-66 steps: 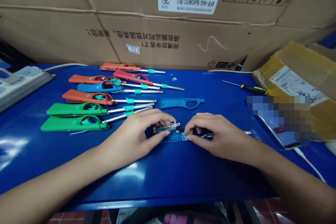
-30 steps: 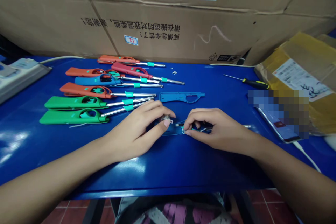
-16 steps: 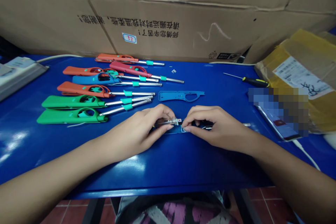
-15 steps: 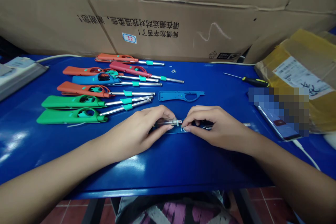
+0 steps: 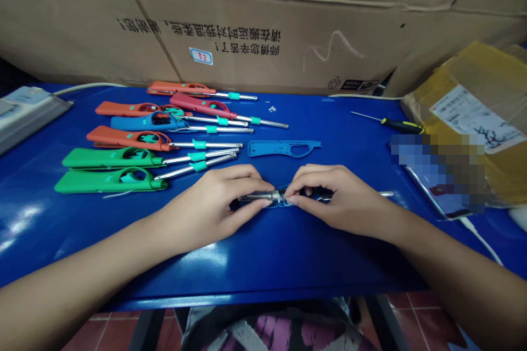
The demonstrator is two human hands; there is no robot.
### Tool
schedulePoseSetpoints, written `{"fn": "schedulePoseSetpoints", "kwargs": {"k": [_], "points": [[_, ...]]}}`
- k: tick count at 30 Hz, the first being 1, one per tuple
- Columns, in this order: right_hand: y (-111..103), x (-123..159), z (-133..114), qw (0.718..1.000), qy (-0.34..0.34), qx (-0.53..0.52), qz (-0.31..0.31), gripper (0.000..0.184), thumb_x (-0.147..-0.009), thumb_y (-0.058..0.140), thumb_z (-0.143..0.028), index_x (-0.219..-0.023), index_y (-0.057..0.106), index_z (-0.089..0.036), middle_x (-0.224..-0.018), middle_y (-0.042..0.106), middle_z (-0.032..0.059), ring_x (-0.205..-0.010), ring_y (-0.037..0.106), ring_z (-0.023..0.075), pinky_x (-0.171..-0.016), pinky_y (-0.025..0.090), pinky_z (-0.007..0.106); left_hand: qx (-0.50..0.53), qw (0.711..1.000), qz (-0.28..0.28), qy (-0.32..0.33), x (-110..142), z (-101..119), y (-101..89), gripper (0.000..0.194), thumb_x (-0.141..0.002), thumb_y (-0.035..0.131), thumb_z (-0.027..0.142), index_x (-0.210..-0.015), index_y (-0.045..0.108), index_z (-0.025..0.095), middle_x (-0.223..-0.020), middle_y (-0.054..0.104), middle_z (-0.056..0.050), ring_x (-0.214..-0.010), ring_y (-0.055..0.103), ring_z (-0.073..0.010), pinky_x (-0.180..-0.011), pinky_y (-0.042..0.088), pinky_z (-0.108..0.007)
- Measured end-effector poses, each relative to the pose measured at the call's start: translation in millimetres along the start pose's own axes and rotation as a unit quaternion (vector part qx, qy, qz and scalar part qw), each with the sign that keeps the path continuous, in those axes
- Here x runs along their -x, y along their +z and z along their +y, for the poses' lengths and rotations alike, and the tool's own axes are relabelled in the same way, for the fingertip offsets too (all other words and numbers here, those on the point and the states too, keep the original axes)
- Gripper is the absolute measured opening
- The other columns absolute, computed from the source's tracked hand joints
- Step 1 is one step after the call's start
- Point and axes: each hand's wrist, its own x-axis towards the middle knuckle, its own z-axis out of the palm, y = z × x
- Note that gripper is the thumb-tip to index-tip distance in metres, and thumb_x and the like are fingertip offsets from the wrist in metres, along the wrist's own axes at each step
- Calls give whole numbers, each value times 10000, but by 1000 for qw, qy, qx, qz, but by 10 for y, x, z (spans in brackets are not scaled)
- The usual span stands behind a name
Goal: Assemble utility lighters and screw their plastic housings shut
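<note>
My left hand (image 5: 220,200) is closed with thumb and fingers around a clear lighter fuel tank (image 5: 258,196), its nozzle end pointing right. The tank lies over an open blue lighter shell half (image 5: 284,204) on the table. My right hand (image 5: 340,193) pinches at the inner parts beside the nozzle, where a thin white wire (image 5: 288,202) loops at the fingertips; exactly what lies between them is partly hidden. A metal lighter tube (image 5: 387,194) sticks out to the right beneath that hand. Behind both hands lies the other blue shell half (image 5: 284,148), inner side up.
Several lighters, including a green lighter (image 5: 109,181) and a red lighter (image 5: 200,105), lie at left. Small screws (image 5: 272,109) sit near the back. At right are a screwdriver (image 5: 401,126), a phone (image 5: 428,184) and a taped parcel (image 5: 473,115). A large carton (image 5: 247,27) stands behind.
The fuel tank was tilted in my left hand a second ago; it now sits lower, in line with the shell, its nozzle close to my right fingertips. My right hand stays nearly in place.
</note>
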Motion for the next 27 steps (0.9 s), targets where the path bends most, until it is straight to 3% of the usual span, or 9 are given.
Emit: {"fn": "schedulePoseSetpoints", "kwargs": {"k": [27], "points": [[45, -28, 42, 1000, -8, -12, 7, 121, -925, 613, -151, -876, 704, -213, -901, 707, 10, -835, 633, 142, -778, 491, 288, 42, 999, 19, -18, -1, -19, 70, 216, -976, 621, 189, -1156, 740, 190, -1006, 706, -62, -881, 682, -144, -773, 558, -250]]}}
